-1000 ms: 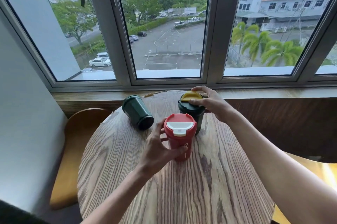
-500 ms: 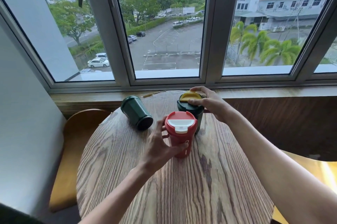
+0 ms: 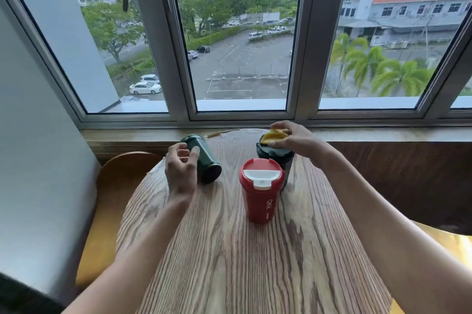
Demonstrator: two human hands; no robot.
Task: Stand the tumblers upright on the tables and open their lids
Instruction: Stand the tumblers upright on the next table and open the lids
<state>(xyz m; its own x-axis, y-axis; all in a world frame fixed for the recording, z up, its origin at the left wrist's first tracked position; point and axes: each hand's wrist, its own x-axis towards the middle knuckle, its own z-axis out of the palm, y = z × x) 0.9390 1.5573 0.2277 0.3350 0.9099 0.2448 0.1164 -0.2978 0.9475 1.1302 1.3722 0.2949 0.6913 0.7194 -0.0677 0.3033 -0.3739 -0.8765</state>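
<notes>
Head view: a red tumbler (image 3: 261, 193) stands upright mid-table (image 3: 255, 262), white flap shut. Left hand (image 3: 180, 169) — fingers loosely curled, gripping nothing — hovers by a dark green tumbler (image 3: 207, 160) lying on its side. Right hand (image 3: 293, 138) pinches the yellow flap (image 3: 271, 136) of a second dark green tumbler (image 3: 285, 160) standing behind.

Bright overcast daylight is admitted through the window (image 3: 240, 40); the tabletop (image 3: 255, 262) is evenly lit, shadows stay faint, and frame edges are curved by wide-angle distortion.
</notes>
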